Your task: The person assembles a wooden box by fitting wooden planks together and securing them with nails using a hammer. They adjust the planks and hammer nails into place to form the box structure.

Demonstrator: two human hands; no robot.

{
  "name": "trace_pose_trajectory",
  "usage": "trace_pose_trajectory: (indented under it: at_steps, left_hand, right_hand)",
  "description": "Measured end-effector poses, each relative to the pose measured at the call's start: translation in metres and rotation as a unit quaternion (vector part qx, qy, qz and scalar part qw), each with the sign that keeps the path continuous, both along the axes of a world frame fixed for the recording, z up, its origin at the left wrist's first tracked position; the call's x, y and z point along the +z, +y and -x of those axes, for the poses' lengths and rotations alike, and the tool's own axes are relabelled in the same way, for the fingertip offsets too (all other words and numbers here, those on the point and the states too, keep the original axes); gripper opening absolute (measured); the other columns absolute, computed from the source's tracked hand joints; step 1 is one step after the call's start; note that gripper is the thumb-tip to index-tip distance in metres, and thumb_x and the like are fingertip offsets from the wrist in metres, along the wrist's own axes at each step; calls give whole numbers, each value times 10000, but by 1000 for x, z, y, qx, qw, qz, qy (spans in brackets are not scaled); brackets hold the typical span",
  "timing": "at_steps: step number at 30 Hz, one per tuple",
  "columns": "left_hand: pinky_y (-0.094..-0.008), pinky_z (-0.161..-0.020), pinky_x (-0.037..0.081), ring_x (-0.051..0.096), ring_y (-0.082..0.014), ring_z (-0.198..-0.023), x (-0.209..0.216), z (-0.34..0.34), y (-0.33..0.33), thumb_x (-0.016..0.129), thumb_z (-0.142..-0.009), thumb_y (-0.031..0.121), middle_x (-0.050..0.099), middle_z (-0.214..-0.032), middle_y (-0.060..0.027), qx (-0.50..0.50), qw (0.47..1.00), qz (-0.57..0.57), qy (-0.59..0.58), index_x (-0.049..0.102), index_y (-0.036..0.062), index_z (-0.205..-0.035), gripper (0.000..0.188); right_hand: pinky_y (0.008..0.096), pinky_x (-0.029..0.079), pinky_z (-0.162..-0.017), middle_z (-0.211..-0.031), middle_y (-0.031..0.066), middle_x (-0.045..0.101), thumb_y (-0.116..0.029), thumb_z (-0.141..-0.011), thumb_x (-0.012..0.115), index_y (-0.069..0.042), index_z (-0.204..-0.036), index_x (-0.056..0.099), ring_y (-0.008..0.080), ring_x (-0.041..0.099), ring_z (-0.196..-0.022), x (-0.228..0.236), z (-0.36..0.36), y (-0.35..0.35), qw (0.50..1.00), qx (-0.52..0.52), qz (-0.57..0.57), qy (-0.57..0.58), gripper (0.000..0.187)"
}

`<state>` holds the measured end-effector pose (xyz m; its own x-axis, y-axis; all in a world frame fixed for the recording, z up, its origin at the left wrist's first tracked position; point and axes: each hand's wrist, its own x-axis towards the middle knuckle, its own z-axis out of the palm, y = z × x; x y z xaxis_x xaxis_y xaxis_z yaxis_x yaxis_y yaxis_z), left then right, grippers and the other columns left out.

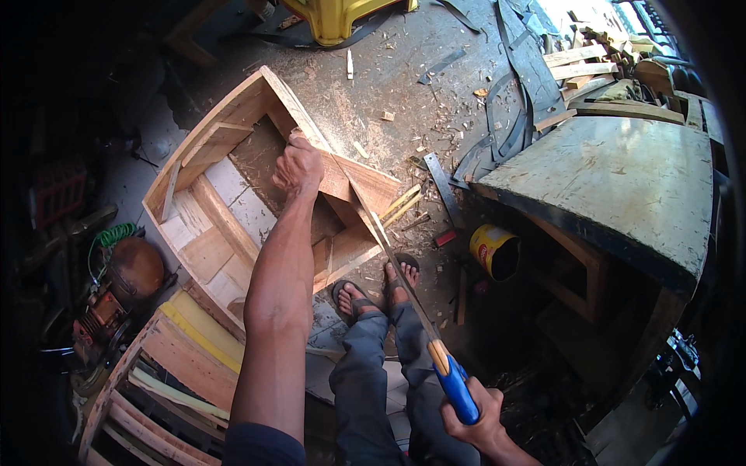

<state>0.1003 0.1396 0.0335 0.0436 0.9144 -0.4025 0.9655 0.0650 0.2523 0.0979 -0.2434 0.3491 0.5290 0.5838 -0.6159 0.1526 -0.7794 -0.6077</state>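
Note:
My right hand (pixel 475 412) is closed round the blue and wooden handle of a handsaw (pixel 456 388). Its long blade slants up and to the left, lying across a wooden board (pixel 371 186) at the corner of a curved wooden frame (pixel 231 109). My left hand (pixel 299 165) is closed on the board's edge, left of the blade, with the arm stretched over the frame. The fingertips are partly hidden. The frame rests in front of my sandalled feet, with its board's end jutting out to the right of the blade.
A worn workbench (pixel 614 163) stands at the right, a yellow can (pixel 483 242) beside it. Wood offcuts (pixel 579 68) pile up beyond. A metal ruler (pixel 443 190) and shavings lie on the floor. A yellow stool (pixel 332 19) is at the top, a slatted wooden frame (pixel 183 349) lower left.

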Motion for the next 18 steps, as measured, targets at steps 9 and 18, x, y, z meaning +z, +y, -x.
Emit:
trace_pose_trajectory:
  at_steps: [9,18]
  left_hand:
    - [-592,-972,482,661,-496,-1061,-5,-5,-7,253,-1040,429,721,-998,-287,-16,1000,-21,-3,767,8,-946,671]
    - [-600,-1003,449,636,-506,-1101,-7,1,-3,254,-1041,465,697,-1071,-321,16,999,-39,4,759,-30,-994,709]
  right_hand:
    - [485,548,-609,-605,223,612,-184,-781,734,-38,-852,617,421,674,-612,-166,-25,136,994,-39,-74,-71,199]
    - [415,521,-596,-677,172,623,-121,-753,768,-39,-840,579,373,659,-617,-224,-5,81,968,-1,-235,-84,224]
